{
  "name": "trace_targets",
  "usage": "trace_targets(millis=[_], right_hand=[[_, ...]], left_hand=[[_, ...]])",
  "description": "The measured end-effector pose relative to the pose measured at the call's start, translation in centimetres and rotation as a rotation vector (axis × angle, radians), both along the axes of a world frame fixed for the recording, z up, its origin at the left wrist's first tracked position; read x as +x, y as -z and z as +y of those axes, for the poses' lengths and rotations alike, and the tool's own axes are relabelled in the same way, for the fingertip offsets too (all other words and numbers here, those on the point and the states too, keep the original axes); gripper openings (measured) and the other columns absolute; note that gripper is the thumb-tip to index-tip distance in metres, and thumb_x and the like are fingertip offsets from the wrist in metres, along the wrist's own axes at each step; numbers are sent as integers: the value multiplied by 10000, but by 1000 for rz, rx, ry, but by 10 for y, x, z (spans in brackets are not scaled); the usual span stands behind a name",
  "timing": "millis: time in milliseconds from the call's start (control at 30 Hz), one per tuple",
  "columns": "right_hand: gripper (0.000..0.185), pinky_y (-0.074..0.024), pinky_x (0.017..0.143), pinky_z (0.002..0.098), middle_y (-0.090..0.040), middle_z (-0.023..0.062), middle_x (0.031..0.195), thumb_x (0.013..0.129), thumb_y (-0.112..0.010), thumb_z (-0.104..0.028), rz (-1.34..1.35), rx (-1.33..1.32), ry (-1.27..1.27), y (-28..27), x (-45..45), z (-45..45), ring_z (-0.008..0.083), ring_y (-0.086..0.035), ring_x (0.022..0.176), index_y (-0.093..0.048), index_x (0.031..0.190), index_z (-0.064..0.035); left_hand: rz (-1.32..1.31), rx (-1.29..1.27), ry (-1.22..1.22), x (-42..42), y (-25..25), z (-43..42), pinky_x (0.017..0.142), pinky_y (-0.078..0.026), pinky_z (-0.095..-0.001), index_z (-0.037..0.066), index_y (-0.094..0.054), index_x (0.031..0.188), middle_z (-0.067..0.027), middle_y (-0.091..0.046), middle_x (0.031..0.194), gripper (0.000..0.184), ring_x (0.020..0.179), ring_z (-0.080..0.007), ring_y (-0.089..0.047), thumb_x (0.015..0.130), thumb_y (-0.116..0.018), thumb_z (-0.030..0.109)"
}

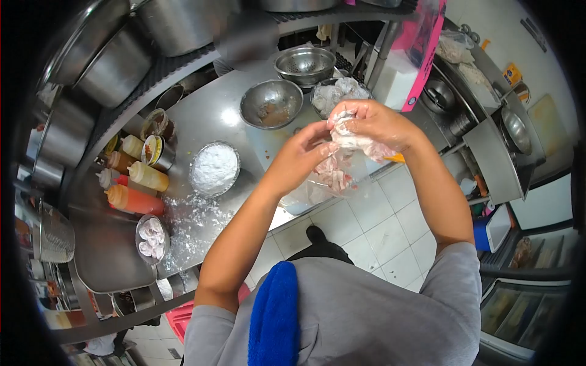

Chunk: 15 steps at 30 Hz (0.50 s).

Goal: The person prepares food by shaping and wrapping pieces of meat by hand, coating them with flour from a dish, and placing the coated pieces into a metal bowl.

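My right hand (381, 125) is closed around a pale piece of raw meat (354, 141) dusted with white powder. My left hand (300, 157) has its fingers curled at the near edge of that piece, thumb and forefinger against it. White powder coats the fingertips of both hands. Beneath them, more raw pink meat (332, 175) lies in a clear plastic bag at the counter's edge. To the left stands a bowl of white powder (215, 168). A smaller bowl (151, 239) farther left holds several powder-coated pieces.
Behind the hands are a metal bowl (259, 116) with brownish residue, a colander (305, 64) and a bowl with a whitish load (340, 93). Sauce bottles (137, 198) line the counter's left side. Spilled powder marks the steel counter (195, 116). A shelf with pots (183, 27) overhangs the back.
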State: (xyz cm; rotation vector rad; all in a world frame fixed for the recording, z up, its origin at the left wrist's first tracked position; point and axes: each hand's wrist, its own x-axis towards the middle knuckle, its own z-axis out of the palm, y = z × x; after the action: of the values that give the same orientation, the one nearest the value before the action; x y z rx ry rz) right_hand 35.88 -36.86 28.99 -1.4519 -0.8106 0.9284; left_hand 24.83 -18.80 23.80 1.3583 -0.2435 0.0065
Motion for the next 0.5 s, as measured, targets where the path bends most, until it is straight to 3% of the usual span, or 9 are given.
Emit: trace_targets(millis=[100, 200, 267, 333, 367, 400, 500], right_hand=[[187, -493, 681, 229, -646, 16, 917, 929, -582, -180, -128, -22, 5, -22, 11, 10, 72, -597, 814, -630, 1047, -44], [201, -499, 663, 243, -647, 17, 928, 924, -583, -181, -168, -58, -45, -35, 22, 23, 73, -594, 805, -624, 1065, -44], [227, -491, 663, 249, -642, 16, 920, 895, -624, -176, -218, -194, -61, -50, 22, 33, 75, -580, 801, -615, 1078, -42], [257, -490, 733, 240, -620, 6, 929, 835, -690, -155, -313, -433, -239, -60, 14, 45, 76, -579, 834, -609, 1056, -52], [273, -462, 676, 229, -604, -13, 869, 808, -698, -126, -428, -325, -318, -40, 15, 59, 57, -547, 776, -607, 1056, -54], [273, -438, 639, 221, -600, -27, 832, 801, -694, -122, -487, -502, -344, -33, 17, 65, 42, -525, 742, -605, 1047, -44], [245, -442, 637, 222, -611, -23, 834, 798, -686, -118, -451, -664, -435, -35, -9, 100, 43, -536, 733, -602, 1011, -31]], left_hand=[[128, 8, 146, 15, -5, 12, 889, -451, -297, 31, -591, 1113, -52, -631, 1102, 267, 1010, -125, -576, 906, -643, 193], [63, -33, 166, 16, -10, 25, 869, -451, -286, 52, -595, 1034, -34, -657, 1005, 190, 939, -108, -594, 910, -639, 190], [54, -27, 165, 11, -17, 44, 846, -452, -277, 58, -589, 995, -27, -654, 972, 166, 909, -100, -593, 904, -646, 184], [63, -34, 139, -1, -20, 66, 822, -454, -269, 63, -583, 955, -19, -651, 939, 147, 879, -91, -592, 898, -654, 178], [108, 72, 151, -6, -21, 81, 799, -453, -260, 65, -580, 947, -14, -644, 914, 145, 857, -90, -594, 892, -662, 172], [161, 173, 157, -14, -21, 96, 775, -452, -252, 67, -576, 938, -8, -636, 889, 145, 834, -89, -597, 885, -670, 165], [334, 274, 166, -46, -20, 138, 692, -453, -237, 64, -576, 940, -7, -622, 852, 168, 795, -106, -611, 863, -696, 154]])
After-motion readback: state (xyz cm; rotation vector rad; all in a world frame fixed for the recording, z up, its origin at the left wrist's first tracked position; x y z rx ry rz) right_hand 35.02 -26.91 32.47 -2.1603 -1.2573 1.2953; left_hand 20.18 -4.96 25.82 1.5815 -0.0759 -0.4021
